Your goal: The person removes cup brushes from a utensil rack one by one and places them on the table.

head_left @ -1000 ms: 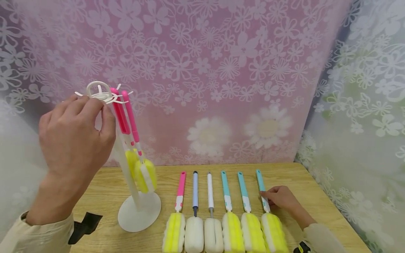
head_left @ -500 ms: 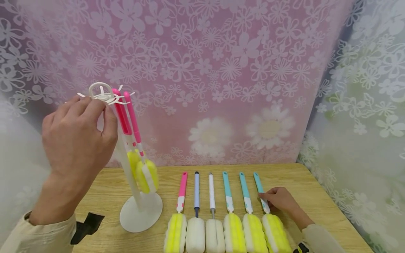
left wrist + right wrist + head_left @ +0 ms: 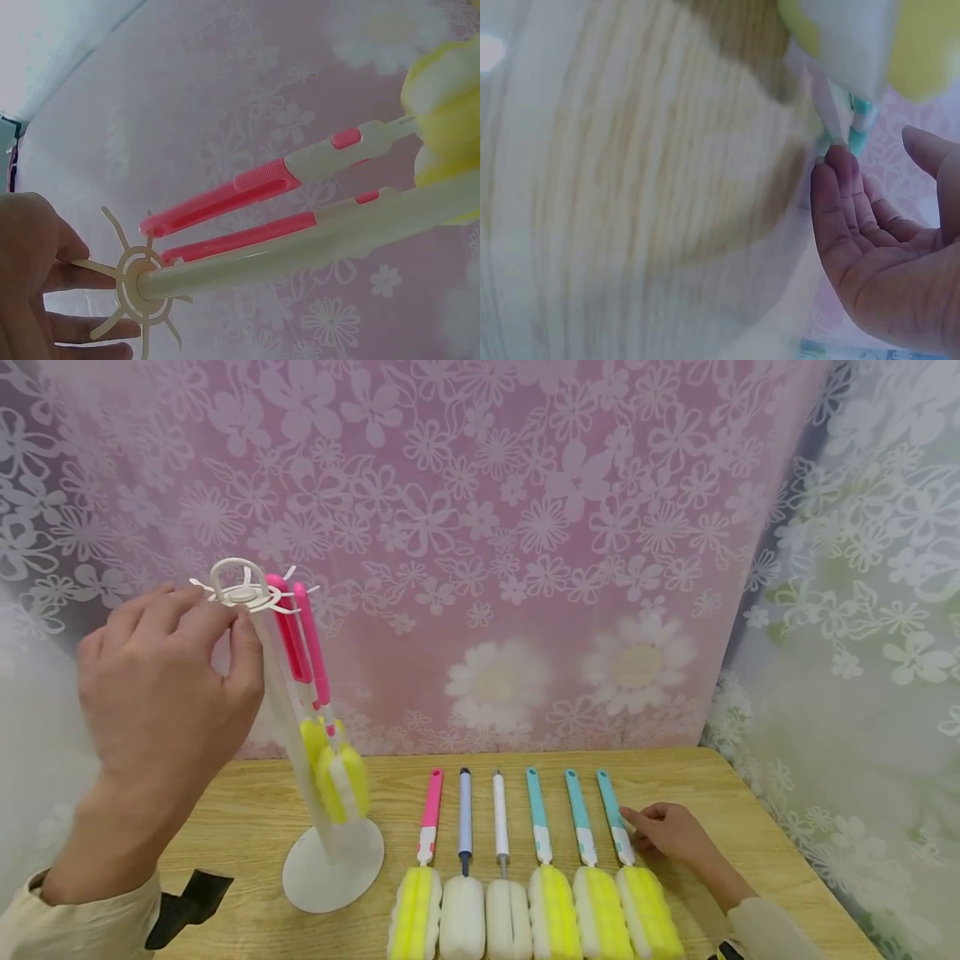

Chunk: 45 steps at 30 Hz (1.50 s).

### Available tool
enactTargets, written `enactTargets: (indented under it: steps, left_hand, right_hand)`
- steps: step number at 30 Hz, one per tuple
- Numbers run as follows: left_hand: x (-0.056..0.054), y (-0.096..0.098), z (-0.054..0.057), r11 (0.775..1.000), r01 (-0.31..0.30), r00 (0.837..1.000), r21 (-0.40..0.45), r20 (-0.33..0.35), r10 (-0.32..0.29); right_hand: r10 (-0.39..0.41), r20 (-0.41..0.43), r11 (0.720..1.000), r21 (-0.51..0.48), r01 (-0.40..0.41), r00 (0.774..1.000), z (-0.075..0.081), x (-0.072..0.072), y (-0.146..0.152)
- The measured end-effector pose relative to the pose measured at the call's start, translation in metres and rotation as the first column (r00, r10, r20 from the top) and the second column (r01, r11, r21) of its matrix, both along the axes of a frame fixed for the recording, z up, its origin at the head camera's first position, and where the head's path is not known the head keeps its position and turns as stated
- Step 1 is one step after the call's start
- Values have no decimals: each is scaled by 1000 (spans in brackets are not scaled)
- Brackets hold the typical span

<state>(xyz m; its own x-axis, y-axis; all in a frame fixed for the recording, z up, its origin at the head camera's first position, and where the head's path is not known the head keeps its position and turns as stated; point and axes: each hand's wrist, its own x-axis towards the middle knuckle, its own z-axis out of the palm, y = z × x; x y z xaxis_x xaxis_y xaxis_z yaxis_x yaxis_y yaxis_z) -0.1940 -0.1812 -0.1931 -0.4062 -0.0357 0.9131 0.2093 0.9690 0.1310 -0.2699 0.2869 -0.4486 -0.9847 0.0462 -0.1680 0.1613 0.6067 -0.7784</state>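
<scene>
At the left of the table a white hanging rack has a round base, a post and a hooked top ring. My left hand holds the ring's edge at a hook, with thumb and fingers around it. Two pink-handled sponge brushes with yellow-and-white heads hang from the far-side hooks. My right hand rests beside the rightmost teal-handled sponge brush, fingertips at its handle's right side. In the right wrist view its thumb stands apart from the fingers; exact contact with the handle is unclear.
Left of that brush lie two more teal-handled brushes, a white-handled one, a blue-handled one and a pink-handled one, heads toward me. A floral curtain hangs behind the wooden table.
The rightmost teal brush's handle has shifted slightly left, in line with the others. My right fingers have loosened from it. My left hand stays at the rack's top, drifting slightly left.
</scene>
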Motion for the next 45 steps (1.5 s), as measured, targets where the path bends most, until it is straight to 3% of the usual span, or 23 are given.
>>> enactTargets:
  steps: [5,9,13,17,21,27,32,37,39,45]
  left_hand:
    - [4,-5,2,998,-12,999,-62,-47,9]
    - [3,-8,6,988,23,996,-155,-78,-35]
    - [4,-11,9,973,91,994,-212,-42,-102]
    - [6,-13,9,968,133,991,-214,18,-132]
    - [7,-13,9,970,128,992,-208,46,-121]
    - [9,-16,9,953,73,997,-293,33,-66]
    - [8,-19,9,943,100,995,-317,51,-88]
    - [6,-24,10,939,139,990,-315,22,-139]
    - [5,-24,10,944,154,988,-293,19,-155]
    - [5,-18,10,970,167,986,-179,47,-161]
  right_hand:
    - [37,-51,999,-22,-39,998,14,6,3]
    - [60,-85,996,-55,-65,995,31,11,-2]
    - [93,-124,994,-44,-99,988,43,14,-9]
    - [121,-154,990,-49,-130,981,53,17,-17]
    - [134,-181,987,-58,-147,974,62,21,-27]
    - [175,-229,978,-73,-196,957,79,24,-48]
    - [233,-277,960,-89,-266,932,95,29,-73]
    - [345,-331,915,-88,-393,878,110,36,-105]
    - [390,-349,893,-83,-442,852,115,38,-120]
    - [443,-383,854,-94,-511,811,126,42,-164]
